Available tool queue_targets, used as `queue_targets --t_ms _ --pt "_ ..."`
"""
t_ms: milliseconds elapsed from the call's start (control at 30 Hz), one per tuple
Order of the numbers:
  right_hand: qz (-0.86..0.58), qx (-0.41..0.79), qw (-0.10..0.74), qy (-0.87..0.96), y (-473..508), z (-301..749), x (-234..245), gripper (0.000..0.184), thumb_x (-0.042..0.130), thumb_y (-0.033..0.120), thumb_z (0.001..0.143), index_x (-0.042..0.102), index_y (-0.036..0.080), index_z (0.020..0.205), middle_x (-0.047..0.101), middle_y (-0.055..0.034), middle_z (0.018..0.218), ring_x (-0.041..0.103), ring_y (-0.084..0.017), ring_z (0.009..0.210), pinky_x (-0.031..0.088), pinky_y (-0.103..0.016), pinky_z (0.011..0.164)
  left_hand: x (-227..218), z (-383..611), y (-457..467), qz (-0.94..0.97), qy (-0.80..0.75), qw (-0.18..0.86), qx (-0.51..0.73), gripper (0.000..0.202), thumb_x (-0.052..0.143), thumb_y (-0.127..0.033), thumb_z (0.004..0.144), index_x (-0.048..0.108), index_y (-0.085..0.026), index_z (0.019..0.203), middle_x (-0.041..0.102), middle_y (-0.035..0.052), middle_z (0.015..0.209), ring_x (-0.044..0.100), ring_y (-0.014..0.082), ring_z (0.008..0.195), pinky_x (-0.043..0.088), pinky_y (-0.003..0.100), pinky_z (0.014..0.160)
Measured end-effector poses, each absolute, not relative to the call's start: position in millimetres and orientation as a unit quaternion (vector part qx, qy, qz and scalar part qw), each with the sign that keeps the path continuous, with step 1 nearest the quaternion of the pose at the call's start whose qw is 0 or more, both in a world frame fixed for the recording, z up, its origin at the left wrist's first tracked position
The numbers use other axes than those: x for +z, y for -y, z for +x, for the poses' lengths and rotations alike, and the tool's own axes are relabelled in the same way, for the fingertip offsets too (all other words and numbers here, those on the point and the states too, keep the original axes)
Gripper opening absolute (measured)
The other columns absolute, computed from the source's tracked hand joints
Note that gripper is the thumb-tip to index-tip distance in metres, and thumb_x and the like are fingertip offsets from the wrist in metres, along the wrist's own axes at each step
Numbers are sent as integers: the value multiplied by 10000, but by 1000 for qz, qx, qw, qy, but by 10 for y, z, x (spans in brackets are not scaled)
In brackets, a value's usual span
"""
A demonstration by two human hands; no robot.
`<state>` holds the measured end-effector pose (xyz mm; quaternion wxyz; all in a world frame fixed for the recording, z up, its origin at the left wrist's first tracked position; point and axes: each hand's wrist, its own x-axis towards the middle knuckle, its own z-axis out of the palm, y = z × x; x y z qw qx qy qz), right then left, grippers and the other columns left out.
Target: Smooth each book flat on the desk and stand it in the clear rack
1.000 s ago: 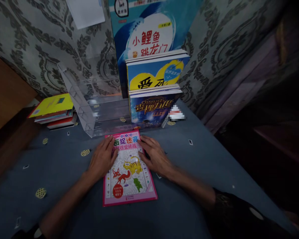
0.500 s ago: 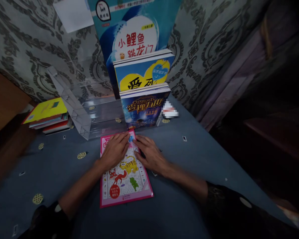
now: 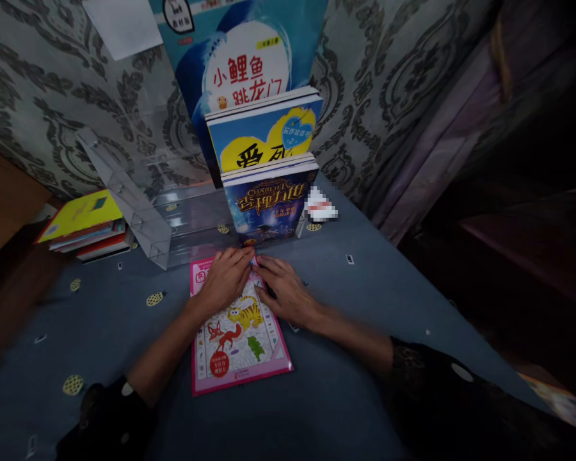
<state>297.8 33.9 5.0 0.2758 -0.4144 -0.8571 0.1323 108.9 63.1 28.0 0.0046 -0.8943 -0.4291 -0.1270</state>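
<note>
A pink-bordered picture book (image 3: pixel 242 349) with a fox and a tiger on its cover lies on the table in front of me. My left hand (image 3: pixel 226 278) rests flat across the book's upper part, palm down, fingers stretched out. Over its upper right edge lies my right hand (image 3: pixel 285 289), fingers extended and the thumb on the cover. The fingertips of both hands come close together near the top right corner. Just beyond them, a dark blue book (image 3: pixel 269 208) stands upright in a clear acrylic rack (image 3: pixel 146 224).
Behind the dark blue book stand blue-and-yellow books (image 3: pixel 230 144) and a tall teal book (image 3: pixel 192 64) against the patterned wall (image 3: pixel 360 83). A stack of books (image 3: pixel 89 221) lies left of the rack. A blurred-out white item (image 3: pixel 320 205) sits to its right. The table (image 3: pixel 345 384) has a blue cloth.
My left hand has slid slightly up and right over the book, covering more of the title. My right hand has barely shifted, and the view has tilted a little.
</note>
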Motion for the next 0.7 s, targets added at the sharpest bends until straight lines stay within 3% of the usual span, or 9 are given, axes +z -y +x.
queue_targets --t_ms 267,467,567,700 --pt "-435 124 262 852 -329 2981 109 347 512 195 924 666 157 1232 656 -150 1205 561 -300 1123 499 -500 951 244 1051 -647 -896 421 -13 -143 398 410 -236 1015 562 -176 1378 616 102 1394 543 273 1181 435 438 918" --pt "-427 138 284 847 -398 3005 89 316 500 179 928 694 144 1175 699 -140 1150 583 -288 1082 487 -482 953 232 1039 -647 -896 416 -16 -154 392 416 -236 1011 574 -155 1361 626 101 1385 545 271 1164 433 440 916" --pt "-424 163 309 836 -459 3030 47 353 497 173 920 668 167 1228 713 -122 1146 603 -278 1082 494 -469 953 236 1046 -639 -895 417 -13 -157 385 416 -237 1012 580 -153 1349 626 104 1383 541 270 1172 433 438 918" --pt "-414 189 361 814 -586 3042 -22 495 465 141 905 530 178 1394 668 -116 1297 591 -258 1188 478 -465 1019 250 1058 -623 -895 416 -5 -159 378 411 -234 1011 597 -169 1333 635 106 1366 548 269 1158 432 441 922"
